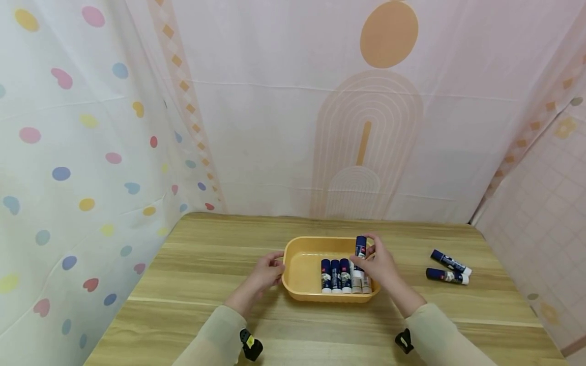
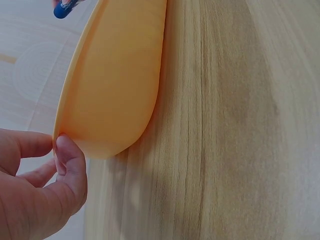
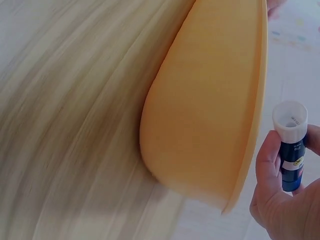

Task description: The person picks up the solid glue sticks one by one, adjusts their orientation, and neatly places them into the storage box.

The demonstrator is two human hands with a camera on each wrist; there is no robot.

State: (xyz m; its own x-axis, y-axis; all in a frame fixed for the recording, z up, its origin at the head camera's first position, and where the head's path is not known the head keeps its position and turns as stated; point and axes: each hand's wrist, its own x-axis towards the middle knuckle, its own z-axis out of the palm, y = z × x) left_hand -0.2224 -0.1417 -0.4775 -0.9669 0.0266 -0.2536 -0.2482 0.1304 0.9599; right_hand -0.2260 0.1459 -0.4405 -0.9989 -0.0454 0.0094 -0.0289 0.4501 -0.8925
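A yellow-orange plastic bin (image 1: 297, 269) stands on the table. My left hand (image 1: 267, 272) pinches its left rim between thumb and fingers, seen closely in the left wrist view at the bin's end wall (image 2: 115, 75). Above the bin's right end, my right hand (image 1: 381, 262) holds a glue stick (image 1: 360, 249) upright, dark blue end up. In the right wrist view the white end of this glue stick (image 3: 291, 145) shows its hollow underside. Several other glue sticks (image 1: 335, 277) stand side by side in the right half of the bin; the held one partly hides the rightmost.
Two loose glue sticks, one angled (image 1: 450, 262) and one nearer the front (image 1: 447, 276), lie on the wood-grain table (image 1: 339, 330) to the right. A patterned curtain (image 1: 265, 152) hangs behind the table, with more cloth at both sides.
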